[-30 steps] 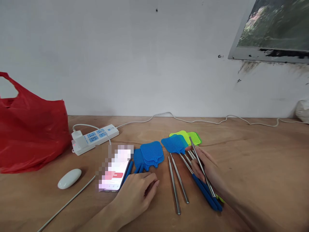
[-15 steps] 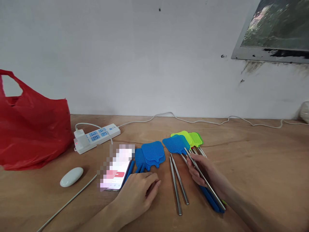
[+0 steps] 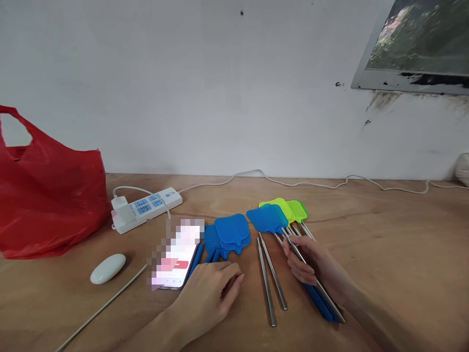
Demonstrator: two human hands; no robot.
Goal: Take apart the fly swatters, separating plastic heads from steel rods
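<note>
Slanting through the fingers of my right hand [image 3: 306,259] is a silver metal rod [image 3: 331,303], which my hand is closed around. Below that hand lie dark blue handles [image 3: 320,305]. Beyond it, blue swatter heads [image 3: 266,218] and yellow-green swatter heads [image 3: 296,210] overlap, with metal shafts running toward me. My left hand [image 3: 210,296] rests loosely curled on the table, thumb apart from the index finger. Just beyond it are blue mesh swatter heads [image 3: 232,230] and blue handles [image 3: 213,255], partly hidden by the hand. Two loose metal rods [image 3: 266,283] lie between my hands.
A lit phone [image 3: 179,264], partly pixelated, is left of the blue handles. Further left are a white computer mouse [image 3: 108,269], a white power strip [image 3: 146,209] and a red plastic bag [image 3: 54,200]. A thin white cable [image 3: 300,184] runs along the wall.
The rod in my right hand has shifted slightly toward me and to the right. My left hand and the things on the table have stayed where they were.
</note>
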